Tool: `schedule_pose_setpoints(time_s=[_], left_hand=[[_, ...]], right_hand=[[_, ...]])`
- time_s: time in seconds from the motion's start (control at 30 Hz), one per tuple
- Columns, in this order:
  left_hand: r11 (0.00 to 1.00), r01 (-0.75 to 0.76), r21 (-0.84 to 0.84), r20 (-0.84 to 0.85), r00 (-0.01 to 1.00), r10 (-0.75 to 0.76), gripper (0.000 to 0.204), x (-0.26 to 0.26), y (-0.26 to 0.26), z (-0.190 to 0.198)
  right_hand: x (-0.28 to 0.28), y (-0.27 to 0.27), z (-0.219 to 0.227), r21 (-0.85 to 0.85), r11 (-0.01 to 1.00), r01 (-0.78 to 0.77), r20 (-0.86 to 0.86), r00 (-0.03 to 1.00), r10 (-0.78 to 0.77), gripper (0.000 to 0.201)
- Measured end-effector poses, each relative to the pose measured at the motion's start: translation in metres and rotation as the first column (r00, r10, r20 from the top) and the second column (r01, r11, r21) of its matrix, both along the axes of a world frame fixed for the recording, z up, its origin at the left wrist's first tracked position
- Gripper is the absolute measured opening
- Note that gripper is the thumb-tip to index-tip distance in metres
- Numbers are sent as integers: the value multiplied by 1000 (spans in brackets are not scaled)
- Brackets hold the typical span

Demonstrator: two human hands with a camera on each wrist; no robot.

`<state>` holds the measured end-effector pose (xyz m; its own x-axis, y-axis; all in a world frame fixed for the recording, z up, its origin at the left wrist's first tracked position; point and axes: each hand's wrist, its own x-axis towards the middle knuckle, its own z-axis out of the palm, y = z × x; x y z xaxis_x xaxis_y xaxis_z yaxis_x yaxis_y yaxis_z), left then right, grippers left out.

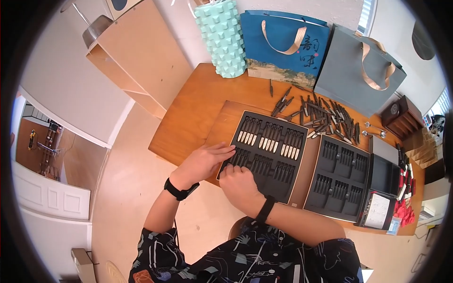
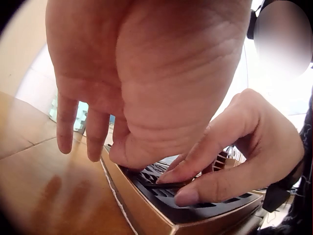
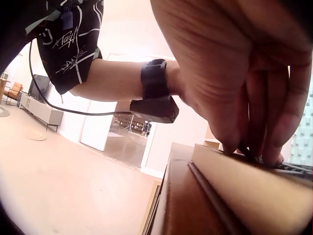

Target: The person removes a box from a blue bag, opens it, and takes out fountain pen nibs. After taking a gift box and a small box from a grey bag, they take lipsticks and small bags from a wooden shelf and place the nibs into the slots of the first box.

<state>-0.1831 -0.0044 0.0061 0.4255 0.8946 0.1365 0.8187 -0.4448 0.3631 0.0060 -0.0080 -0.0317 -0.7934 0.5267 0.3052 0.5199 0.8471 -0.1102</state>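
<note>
In the head view, a shallow box with a black slotted insert [image 1: 268,154] lies before me. Several slim dark pieces with pale ends [image 1: 268,144] fill its upper row of slots. My right hand [image 1: 239,186] is over the box's near left corner. In the left wrist view its thumb and fingers pinch a slim dark piece [image 2: 164,186] low over the insert. My left hand [image 1: 202,162] is at the box's left side, fingers stretched out, fingertips at the rim. What lies under its fingertips is hidden in the head view.
A second slotted box [image 1: 334,181] stands to the right. Behind the boxes, loose dark pieces [image 1: 330,115] lie heaped. Along the wall stand a blue paper bag [image 1: 283,45], a grey bag [image 1: 351,70] and a mint foam roller [image 1: 222,40]. Small black boxes [image 1: 384,174] are at the right.
</note>
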Motion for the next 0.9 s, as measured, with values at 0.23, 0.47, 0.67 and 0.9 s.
schedule_pose_setpoints(time_s=[0.23,0.47,0.67,0.9], left_hand=[[999,-1,33,-178,984,7,54,2,-5,-2],[999,-39,-33,-267,963,28,69,11,-8,2],[999,-54,6,-445,894,51,83,23,-13,10],[996,-54,73,-542,836,85,72,18,-18,-1]], right_hand=[[1,-2,-6,-5,999,34,-50,998,-34,19],[5,-10,-3,-45,999,21,-12,1000,-21,20],[9,-20,-1,13,999,49,45,998,-49,39],[12,-21,6,73,997,6,205,978,-21,37]])
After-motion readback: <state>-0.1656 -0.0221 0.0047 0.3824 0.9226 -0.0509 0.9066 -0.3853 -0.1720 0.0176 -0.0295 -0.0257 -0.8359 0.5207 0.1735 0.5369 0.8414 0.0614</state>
